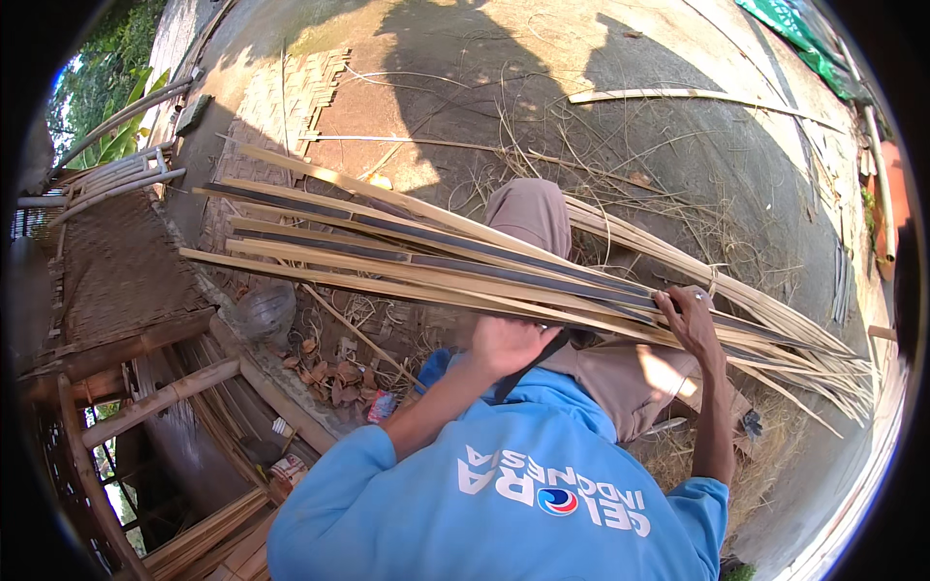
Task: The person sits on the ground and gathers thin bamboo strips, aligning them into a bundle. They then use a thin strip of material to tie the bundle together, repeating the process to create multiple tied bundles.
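Observation:
A fanned bundle of long bamboo strips (455,279), some pale and some dark-skinned, lies across my lap. Its spread ends point left, and it narrows toward the right. My right hand (690,318) is closed around the strips near their right part. Closer to the middle, my left hand (509,346) grips the near edge of the bundle from below, its fingers partly hidden by the strips. A dark, narrow piece (528,366) runs down beside the left hand; its kind is unclear. Behind my right hand, a second bundle of pale strips (659,250) lies tied together.
A woven bamboo mat (276,107) lies at the far left. Thin shavings (668,184) litter the ground, with a long strip (697,95) beyond. A clear plastic bag (266,310) and dry leaves (334,373) lie left of me, beside a bamboo platform (126,276).

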Demonstrator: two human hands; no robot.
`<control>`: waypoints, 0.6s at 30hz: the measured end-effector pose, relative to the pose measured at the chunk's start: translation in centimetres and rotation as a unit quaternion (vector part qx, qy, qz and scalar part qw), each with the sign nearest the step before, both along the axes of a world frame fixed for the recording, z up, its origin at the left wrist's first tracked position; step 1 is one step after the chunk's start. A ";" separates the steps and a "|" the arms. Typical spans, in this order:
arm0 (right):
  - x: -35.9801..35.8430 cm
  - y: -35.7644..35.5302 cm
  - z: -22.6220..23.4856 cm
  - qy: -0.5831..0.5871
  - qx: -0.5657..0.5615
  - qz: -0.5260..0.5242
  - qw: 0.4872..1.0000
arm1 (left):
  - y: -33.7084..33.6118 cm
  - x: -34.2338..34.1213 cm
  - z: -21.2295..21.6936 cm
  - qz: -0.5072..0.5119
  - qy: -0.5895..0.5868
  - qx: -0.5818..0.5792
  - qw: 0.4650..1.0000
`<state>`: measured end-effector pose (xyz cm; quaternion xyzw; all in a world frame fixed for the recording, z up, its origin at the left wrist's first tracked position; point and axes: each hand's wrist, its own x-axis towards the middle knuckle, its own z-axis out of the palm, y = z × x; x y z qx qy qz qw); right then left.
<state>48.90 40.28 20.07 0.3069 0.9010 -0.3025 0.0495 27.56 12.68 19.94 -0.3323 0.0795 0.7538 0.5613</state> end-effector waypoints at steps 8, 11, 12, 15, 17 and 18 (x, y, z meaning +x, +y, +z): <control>-2.6 0.1 -1.2 -0.083 -0.048 -0.076 0.992 | -14.0 -12.3 0.3 0.211 0.300 -0.169 0.915; -2.5 0.3 -1.9 -0.055 -0.038 -0.075 0.995 | -7.3 -14.8 -0.8 0.213 0.379 -0.266 0.860; -2.4 0.2 -1.7 -0.060 -0.042 -0.081 0.994 | -6.0 -15.5 -1.1 0.216 0.391 -0.201 0.872; -2.0 0.4 -1.6 -0.075 -0.029 -0.076 0.994 | -2.2 -15.6 0.4 0.259 0.425 -0.171 0.850; -1.2 0.2 -0.3 -0.060 -0.003 -0.070 0.996 | -2.4 -14.5 1.8 0.260 0.411 -0.099 0.868; -0.9 0.1 0.6 -0.053 0.009 -0.065 0.996 | -2.6 -13.3 3.2 0.237 0.412 -0.052 0.878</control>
